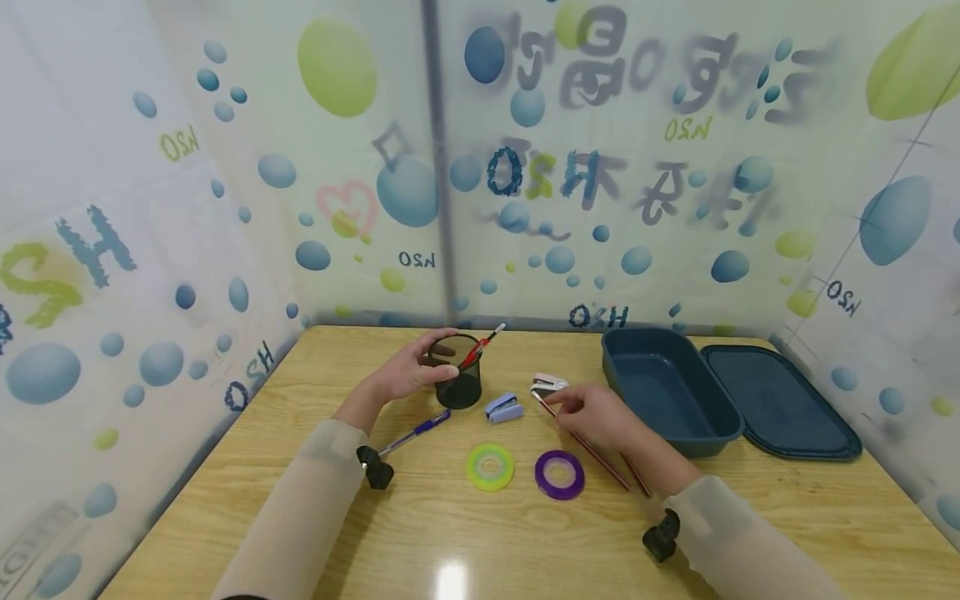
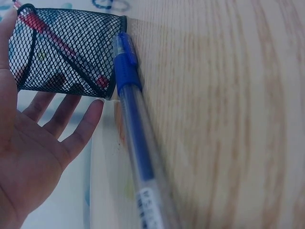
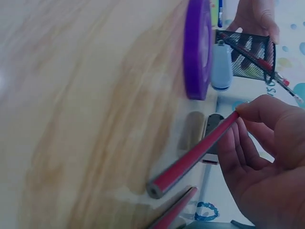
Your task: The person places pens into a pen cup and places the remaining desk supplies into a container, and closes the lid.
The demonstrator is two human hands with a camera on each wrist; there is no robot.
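My left hand (image 1: 405, 369) holds the black mesh pen holder (image 1: 461, 390), with the thumb in front and the fingers behind it. A red pen-like item (image 1: 474, 353) leans inside the holder and sticks out above its rim. Near my left wrist a blue pen (image 2: 136, 129) lies on the table. My right hand (image 1: 596, 415) pinches a red-and-black striped pencil (image 3: 193, 155) between thumb and fingertips, and the pencil slants toward the table. A second striped pencil (image 3: 174, 210) lies beside it. Close past my right fingertips sits a white-and-pink stapler (image 1: 549, 383).
Between the hands are a light blue stapler (image 1: 504, 408), a yellow-green tape roll (image 1: 491, 482) and a purple tape roll (image 1: 559, 493). At the right stands a dark blue box (image 1: 675, 383), with its lid (image 1: 783, 404) flat beside it. A printed curtain (image 1: 360, 250) borders the table's back.
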